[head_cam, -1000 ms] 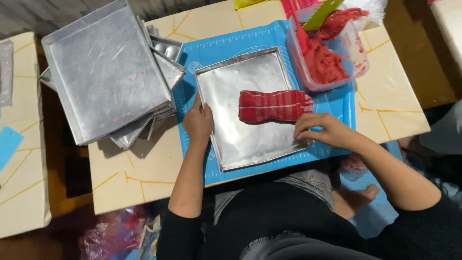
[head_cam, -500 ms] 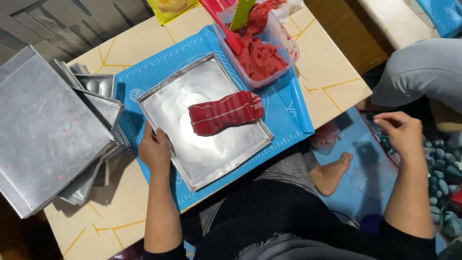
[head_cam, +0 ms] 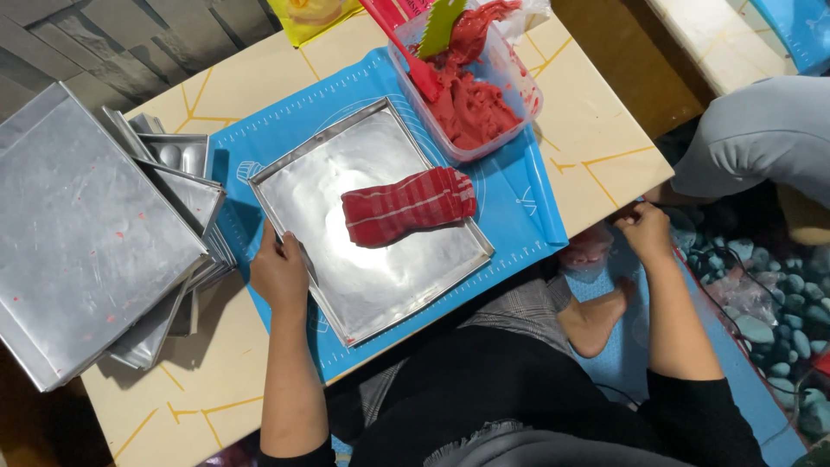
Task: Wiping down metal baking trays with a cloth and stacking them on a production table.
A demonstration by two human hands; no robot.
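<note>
1 metal tray sits on the blue mat mid-bench, greased-looking but with no red dough in it, only a red striped cloth at its centre. Dough is all in the tub at the bench's far edge. Filling looks not started.

Left hand grips the tray's left rim, fingers curled. Right hand is off the bench's right edge, loosely closed; cannot tell what it holds.

- Metal baking tray: square, shiny, shallow-rimmed, lying flat and turned at an angle on the blue mat, near the middle of the table; its left rim is touched by the left hand.
- Red striped dough piece: a ridged, log-like lump lying on its side across the tray's far half.
</note>
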